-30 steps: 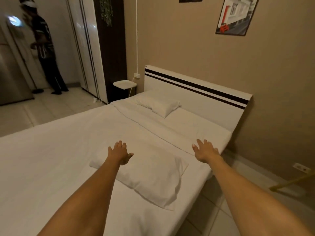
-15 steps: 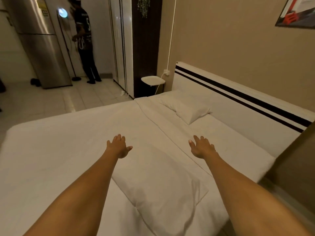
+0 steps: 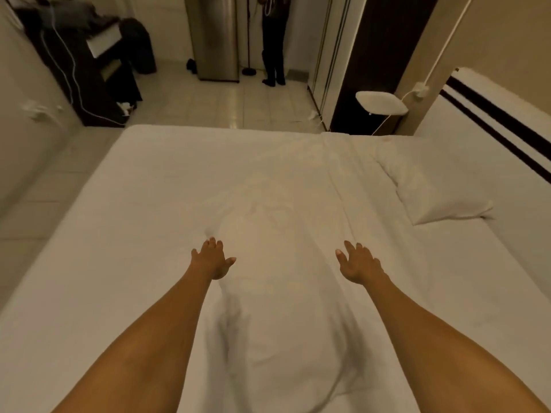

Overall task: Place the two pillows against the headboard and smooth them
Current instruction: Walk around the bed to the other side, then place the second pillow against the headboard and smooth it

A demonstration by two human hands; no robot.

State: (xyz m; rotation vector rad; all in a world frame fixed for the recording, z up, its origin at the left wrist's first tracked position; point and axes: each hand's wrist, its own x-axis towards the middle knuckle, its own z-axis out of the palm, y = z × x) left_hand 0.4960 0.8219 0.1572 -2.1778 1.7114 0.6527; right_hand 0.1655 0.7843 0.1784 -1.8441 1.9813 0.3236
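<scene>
Head view: the near pillow lies flat on the bed, lengthwise between the two outstretched forearms, its far end lying between the two hands. Left hand hovers at or just over the pillow's left edge, palm down, fingers spread, grip open and holding nothing; contact with the cloth cannot be told. Right hand likewise palm down, fingers splayed, grip open, at the pillow's right edge. Count: two pillows, two hands. The second pillow lies to the right, well apart from both hands, beside the headboard, which is white with dark stripes; whether it touches the board cannot be told. Both arms are extended nearly straight, roughly parallel. Beyond the bed: a small white side table, a person standing on the tiled floor.
</scene>
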